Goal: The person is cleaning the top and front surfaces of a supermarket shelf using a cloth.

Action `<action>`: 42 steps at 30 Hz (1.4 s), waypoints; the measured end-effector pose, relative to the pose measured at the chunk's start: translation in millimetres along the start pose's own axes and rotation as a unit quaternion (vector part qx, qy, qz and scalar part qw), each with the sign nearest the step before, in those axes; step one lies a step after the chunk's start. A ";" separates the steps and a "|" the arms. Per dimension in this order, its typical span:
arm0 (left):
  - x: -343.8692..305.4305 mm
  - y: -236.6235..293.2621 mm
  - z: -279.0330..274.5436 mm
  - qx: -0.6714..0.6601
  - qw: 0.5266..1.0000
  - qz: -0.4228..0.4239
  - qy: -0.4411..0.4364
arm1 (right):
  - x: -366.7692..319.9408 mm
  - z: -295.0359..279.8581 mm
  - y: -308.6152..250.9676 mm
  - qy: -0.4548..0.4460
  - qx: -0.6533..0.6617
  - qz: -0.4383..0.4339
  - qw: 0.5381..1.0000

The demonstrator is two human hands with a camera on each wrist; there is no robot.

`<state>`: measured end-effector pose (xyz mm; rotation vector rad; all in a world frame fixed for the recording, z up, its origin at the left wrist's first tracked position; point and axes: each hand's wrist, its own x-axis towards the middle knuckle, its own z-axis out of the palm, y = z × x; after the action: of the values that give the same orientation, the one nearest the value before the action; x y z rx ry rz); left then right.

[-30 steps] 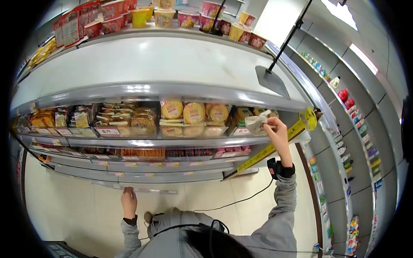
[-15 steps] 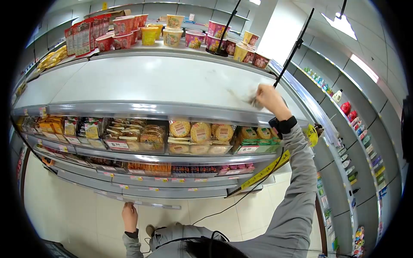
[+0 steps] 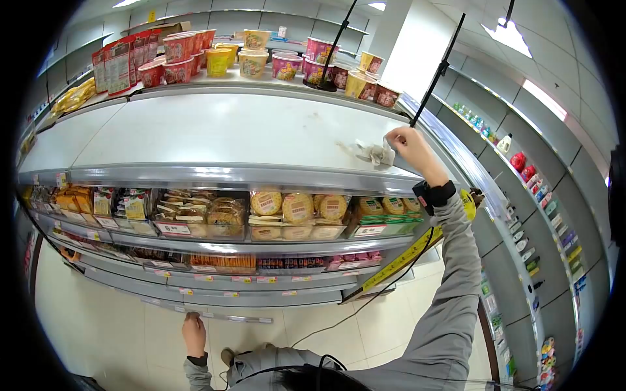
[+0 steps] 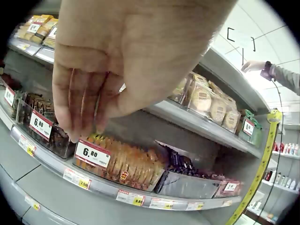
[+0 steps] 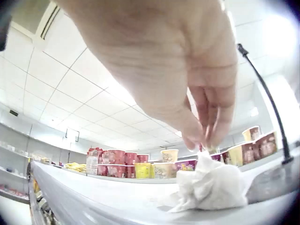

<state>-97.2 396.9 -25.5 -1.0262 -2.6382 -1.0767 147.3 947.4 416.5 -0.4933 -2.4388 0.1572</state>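
A crumpled white tissue (image 3: pixel 377 154) lies on the white top shelf (image 3: pixel 215 130), near its right end. My right hand (image 3: pixel 412 151) is just above and beside it, fingers loosely bent. In the right wrist view the fingertips (image 5: pixel 212 140) hover right at the peak of the tissue (image 5: pixel 211 185), with none of it between them. Low on the left, my left hand (image 3: pixel 193 335) hangs with relaxed fingers and holds nothing. The left wrist view has this hand (image 4: pixel 122 61) in front of boxes of packaged snacks (image 4: pixel 124 161).
Instant noodle cups (image 3: pixel 254 63) and red pouches (image 3: pixel 120 65) stand along the back. Round packaged biscuits (image 3: pixel 298 208) fill boxes below the top shelf. A black pole (image 3: pixel 438 78) rises at the right end, above a yellow strip (image 3: pixel 398 264). A cable (image 3: pixel 352 313) trails from the right wrist.
The right hand rose with the tissue from beside the biscuit boxes to the top shelf, then let go of it there. The left hand stays low at the left.
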 end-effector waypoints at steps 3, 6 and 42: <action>1.8 4.4 2.3 -0.004 1.000 0.001 -0.005 | -7.9 15.9 5.6 -0.059 -0.054 0.022 0.997; 1.4 5.3 5.0 -0.001 1.000 0.002 -0.010 | -2.9 24.2 7.7 -0.116 -0.030 0.032 0.992; 40.9 -47.5 1.1 0.013 0.999 0.031 -0.024 | 58.7 108.1 -7.3 -0.186 0.004 -0.120 0.975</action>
<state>-158.2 395.4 -39.9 -1.1329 -2.6311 -1.0140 36.1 964.3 366.2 -0.1704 -2.8385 0.1676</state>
